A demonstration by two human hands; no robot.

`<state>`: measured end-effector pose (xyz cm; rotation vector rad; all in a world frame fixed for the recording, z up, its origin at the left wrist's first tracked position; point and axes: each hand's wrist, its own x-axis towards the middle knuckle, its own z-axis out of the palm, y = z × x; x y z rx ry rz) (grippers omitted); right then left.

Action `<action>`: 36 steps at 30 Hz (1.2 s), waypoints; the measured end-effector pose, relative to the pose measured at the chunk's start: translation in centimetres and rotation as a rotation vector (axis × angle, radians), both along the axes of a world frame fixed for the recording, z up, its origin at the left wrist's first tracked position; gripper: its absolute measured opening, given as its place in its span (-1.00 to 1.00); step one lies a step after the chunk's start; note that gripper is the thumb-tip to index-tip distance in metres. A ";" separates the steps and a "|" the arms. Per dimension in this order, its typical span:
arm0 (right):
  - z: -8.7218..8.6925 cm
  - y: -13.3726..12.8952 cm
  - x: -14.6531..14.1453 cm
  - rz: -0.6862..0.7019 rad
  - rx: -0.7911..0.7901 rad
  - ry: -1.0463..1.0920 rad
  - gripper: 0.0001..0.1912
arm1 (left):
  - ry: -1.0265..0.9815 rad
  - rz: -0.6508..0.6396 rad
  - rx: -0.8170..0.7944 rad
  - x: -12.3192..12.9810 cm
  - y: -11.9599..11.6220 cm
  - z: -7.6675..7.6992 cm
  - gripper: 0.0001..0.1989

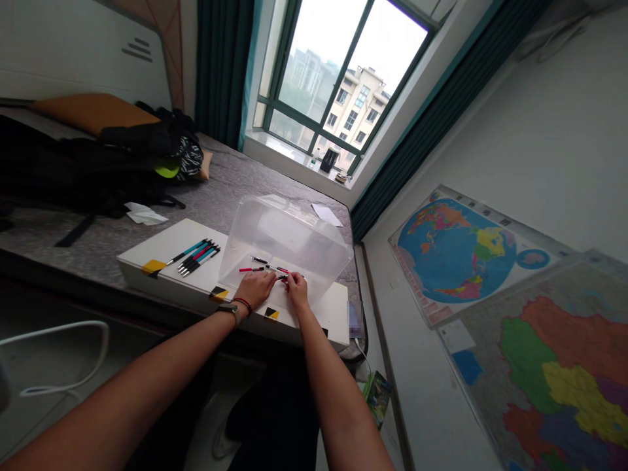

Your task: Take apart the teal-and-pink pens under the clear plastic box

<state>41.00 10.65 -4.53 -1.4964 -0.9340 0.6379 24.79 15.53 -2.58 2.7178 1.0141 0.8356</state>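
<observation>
Both of my hands work close together in front of the open side of a clear plastic box [294, 229], which lies tipped on a white board-like box. My left hand [256, 289], with a watch and red bracelet at the wrist, has its fingers closed. My right hand [297, 290] pinches beside it. Between the fingertips shows a small dark pen part [282, 278], partly covered by the fingers. Just beyond lie a red pen piece [251, 269], a black pen piece [259, 260] and other loose parts. Several blue, red and black pens [196, 257] lie in a row to the left.
The white box [171, 278] has yellow-black tape marks along its front edge and rests on a grey mattress [230, 170]. A crumpled tissue [144, 214], dark clothes and a bag lie at left. A phone-like item [356, 319] with a cable sits at right, near the map wall.
</observation>
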 end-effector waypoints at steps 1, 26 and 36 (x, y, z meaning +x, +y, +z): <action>0.0 0.0 0.0 0.002 -0.003 0.006 -0.74 | -0.002 0.005 0.000 0.0 0.0 0.0 -0.62; 0.2 -0.2 0.0 -0.010 0.028 0.058 -0.75 | 0.020 -0.007 -0.010 -0.1 -0.3 0.6 -0.65; 0.4 -0.3 -0.1 -0.044 0.022 -0.056 -0.68 | 0.041 -0.016 -0.004 -0.1 -0.1 0.4 -0.62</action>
